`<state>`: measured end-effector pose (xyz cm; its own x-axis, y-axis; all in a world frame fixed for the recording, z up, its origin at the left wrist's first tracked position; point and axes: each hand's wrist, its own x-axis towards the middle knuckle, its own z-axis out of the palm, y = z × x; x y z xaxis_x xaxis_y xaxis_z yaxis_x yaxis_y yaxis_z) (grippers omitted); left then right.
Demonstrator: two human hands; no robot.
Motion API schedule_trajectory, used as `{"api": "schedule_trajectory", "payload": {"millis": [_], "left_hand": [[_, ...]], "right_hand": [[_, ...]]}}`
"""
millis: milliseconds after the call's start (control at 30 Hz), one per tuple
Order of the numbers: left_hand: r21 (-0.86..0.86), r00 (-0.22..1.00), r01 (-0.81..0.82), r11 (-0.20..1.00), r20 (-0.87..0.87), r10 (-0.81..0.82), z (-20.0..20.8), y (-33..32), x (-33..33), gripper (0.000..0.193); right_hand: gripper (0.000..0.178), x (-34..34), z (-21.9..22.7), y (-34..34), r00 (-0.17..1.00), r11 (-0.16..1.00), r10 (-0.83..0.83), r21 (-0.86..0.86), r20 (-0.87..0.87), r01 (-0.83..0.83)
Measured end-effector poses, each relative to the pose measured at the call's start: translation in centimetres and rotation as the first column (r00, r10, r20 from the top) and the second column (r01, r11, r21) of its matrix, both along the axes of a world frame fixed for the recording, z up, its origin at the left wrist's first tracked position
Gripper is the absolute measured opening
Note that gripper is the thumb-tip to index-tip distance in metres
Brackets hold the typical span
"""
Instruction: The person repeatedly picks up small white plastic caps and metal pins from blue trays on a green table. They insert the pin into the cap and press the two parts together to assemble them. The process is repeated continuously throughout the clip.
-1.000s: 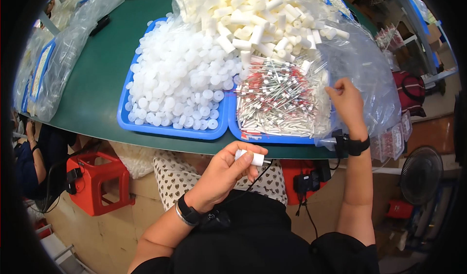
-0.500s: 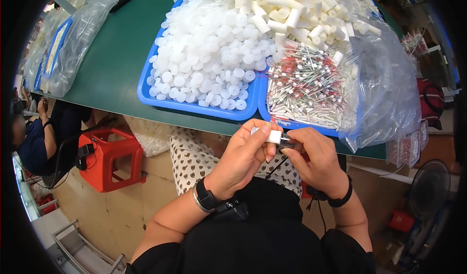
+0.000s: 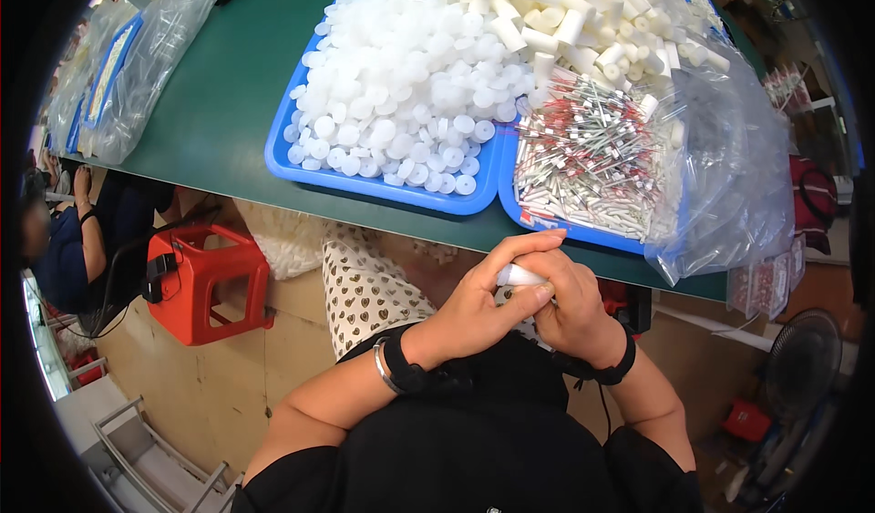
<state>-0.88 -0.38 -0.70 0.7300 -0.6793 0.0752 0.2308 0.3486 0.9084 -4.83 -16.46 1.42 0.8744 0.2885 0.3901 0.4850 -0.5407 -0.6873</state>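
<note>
Both my hands meet in front of the table's near edge, around a small white cylindrical piece (image 3: 523,276). My left hand (image 3: 476,311) wraps it from the left, with its thumb laid along it. From the other side, my right hand (image 3: 576,308) closes its bent fingers over the piece. Most of the piece is hidden by the fingers. Beyond my hands, a blue tray (image 3: 392,199) is heaped with translucent white discs (image 3: 401,103). Beside it, a second blue tray (image 3: 592,232) holds thin white sticks and wired parts with red and silver leads (image 3: 592,130).
Cream foam tubes (image 3: 570,25) pile up at the far side, with a clear plastic bag (image 3: 729,176) at the right. A red stool (image 3: 210,281) stands on the floor at left, near a seated person (image 3: 68,249). A black fan (image 3: 811,358) is at right.
My hands have come together and lowered slightly; my right fingers now fold over the white piece. The clear part formerly at my right fingertips is no longer visible. The view has shifted slightly.
</note>
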Motion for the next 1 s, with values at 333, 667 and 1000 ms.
{"api": "schedule_trajectory", "payload": {"millis": [333,667,1000], "left_hand": [[-0.286,0.828,0.022,0.958,-0.532,-0.178,0.2,0.7,0.9,0.063],[-0.424,0.758,-0.068,0.903,-0.610,-0.229,0.0,0.3,-1.0,0.047],[-0.294,0.777,-0.098,0.951,-0.620,-0.112,0.0,0.6,0.2,0.063]], "right_hand": [[0.024,1.1,0.3,1.0,0.989,0.986,-0.136,-0.089,0.052,0.140],[0.034,0.3,0.4,1.6,0.983,0.966,-0.074,-0.234,0.169,0.112],[0.027,0.8,-0.3,3.3,0.972,0.965,-0.236,-0.116,0.024,0.237]]}}
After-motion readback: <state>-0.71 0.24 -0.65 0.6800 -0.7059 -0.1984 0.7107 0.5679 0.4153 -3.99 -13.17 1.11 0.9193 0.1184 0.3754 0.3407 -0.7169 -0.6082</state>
